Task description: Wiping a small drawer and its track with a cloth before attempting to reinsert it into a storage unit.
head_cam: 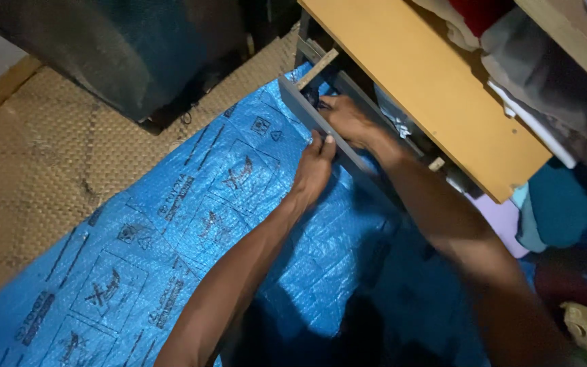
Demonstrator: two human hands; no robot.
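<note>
From the woven mat (42, 170) at left across the blue tarp (191, 224), the left hand (312, 170) curls its fingers onto the grey drawer front (307, 115) at upper centre, the right hand (348, 119) gripping behind it, under the wooden shelf (429, 88).

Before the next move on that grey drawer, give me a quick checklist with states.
1. Left hand grip on the flat grey drawer front panel: fingers over its top edge, ok.
2. Right hand placement: inside the drawer behind the panel, ok; what it touches, cannot tell.
3. Drawer contents: dark and hidden, cannot tell.
4. Headroom: tan wooden shelf board hangs over the right forearm, not ok.
5. Floor in front: blue woven plastic sheet lies flat, ok.
6. Light inside the drawer: dim, not ok.
</note>
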